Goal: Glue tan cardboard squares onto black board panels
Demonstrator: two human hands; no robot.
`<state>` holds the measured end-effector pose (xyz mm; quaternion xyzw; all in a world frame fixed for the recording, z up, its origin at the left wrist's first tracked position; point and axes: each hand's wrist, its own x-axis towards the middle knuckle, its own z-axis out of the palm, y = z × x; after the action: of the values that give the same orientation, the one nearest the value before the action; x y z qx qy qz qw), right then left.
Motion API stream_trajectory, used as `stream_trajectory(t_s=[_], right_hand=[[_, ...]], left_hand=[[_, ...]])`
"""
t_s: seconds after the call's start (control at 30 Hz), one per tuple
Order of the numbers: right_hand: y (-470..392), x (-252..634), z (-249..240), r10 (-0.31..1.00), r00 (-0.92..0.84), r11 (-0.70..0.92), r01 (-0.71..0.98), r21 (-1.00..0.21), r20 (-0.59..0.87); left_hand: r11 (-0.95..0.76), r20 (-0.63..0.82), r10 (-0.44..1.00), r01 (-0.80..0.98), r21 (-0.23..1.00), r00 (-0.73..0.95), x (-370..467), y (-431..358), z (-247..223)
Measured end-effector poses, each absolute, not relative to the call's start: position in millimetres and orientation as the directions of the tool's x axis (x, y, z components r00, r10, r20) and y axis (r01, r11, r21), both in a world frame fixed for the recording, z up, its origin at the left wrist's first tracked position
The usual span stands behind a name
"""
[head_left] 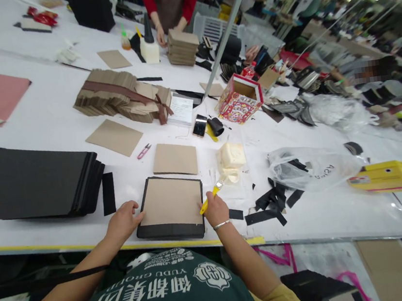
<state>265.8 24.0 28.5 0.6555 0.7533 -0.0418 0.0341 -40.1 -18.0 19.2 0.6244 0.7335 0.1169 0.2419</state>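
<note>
A beige cardboard panel [172, 200] lies on a stack of black sheets [170, 231] in front of me. My left hand [122, 222] is at the stack's left edge, with its fingers apart and a fingertip touching the side. In my right hand [216, 210], at the right edge, is a yellow-handled brush [212, 197], bristles pointing away from me. Close beyond the bristles sits a white glue container [231, 156], with pale glue around its front. Another beige panel [174, 159] lies just behind the stack.
Black sheets [32, 181] are piled at left. Pink thread snips [144, 151], a phone [200, 125], tied cardboard bundles [117, 95] and a red patterned box [239, 99] lie further back. Black strips [271, 200] and a plastic bag [313, 166] are at right. A person [172, 7] stands across the table.
</note>
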Motion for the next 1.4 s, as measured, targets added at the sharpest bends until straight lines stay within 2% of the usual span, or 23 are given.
stream_trajectory(t_s=[0.07,0.13,0.23,0.27,0.33,0.47,0.6,0.93,1.17,1.23,1.33,1.4], right_hand=[[29,272,43,0.988,-0.151,0.146,0.983,-0.113,-0.036],[36,272,59,0.991,-0.126,0.131,0.935,-0.33,0.038],[53,255,78,1.0,-0.028,0.024,0.681,-0.732,0.006],[60,243,81,0.998,-0.028,-0.025,0.567,-0.823,-0.05],[71,213,81,0.982,-0.079,-0.13,0.382,-0.915,-0.173],[83,151,57,0.948,-0.136,-0.251,0.235,-0.939,-0.288],[87,133,31,0.942,-0.125,-0.272,0.267,-0.925,-0.313],[78,257,40,0.96,0.09,-0.279,0.402,-0.872,-0.266],[72,280,59,0.957,0.154,-0.291,0.459,-0.84,-0.248],[66,292,70,0.962,0.182,-0.265,0.464,-0.845,-0.202],[43,315,74,0.985,0.14,-0.16,0.501,-0.85,-0.103],[21,327,60,0.996,0.051,-0.093,0.609,-0.788,-0.079]], left_hand=[[-0.037,0.007,0.999,0.909,0.415,0.037,-35,-15,24],[-0.27,0.138,0.962,0.881,0.388,0.234,-24,-11,28],[-0.497,0.134,0.863,0.776,0.388,0.486,-1,-3,28],[-0.524,0.098,0.841,0.755,0.394,0.533,6,-1,26],[-0.516,0.02,0.831,0.756,0.403,0.556,15,1,22],[-0.457,-0.031,0.853,0.775,0.437,0.521,19,2,12],[-0.428,-0.018,0.864,0.754,0.499,0.503,13,2,6],[-0.426,-0.004,0.866,0.74,0.521,0.501,12,1,-3],[-0.455,-0.008,0.854,0.752,0.477,0.521,12,2,-3],[-0.464,-0.005,0.85,0.753,0.467,0.527,13,1,-3],[-0.473,0.006,0.847,0.749,0.463,0.531,12,2,-4],[-0.471,0.003,0.847,0.748,0.467,0.531,12,2,-5]])
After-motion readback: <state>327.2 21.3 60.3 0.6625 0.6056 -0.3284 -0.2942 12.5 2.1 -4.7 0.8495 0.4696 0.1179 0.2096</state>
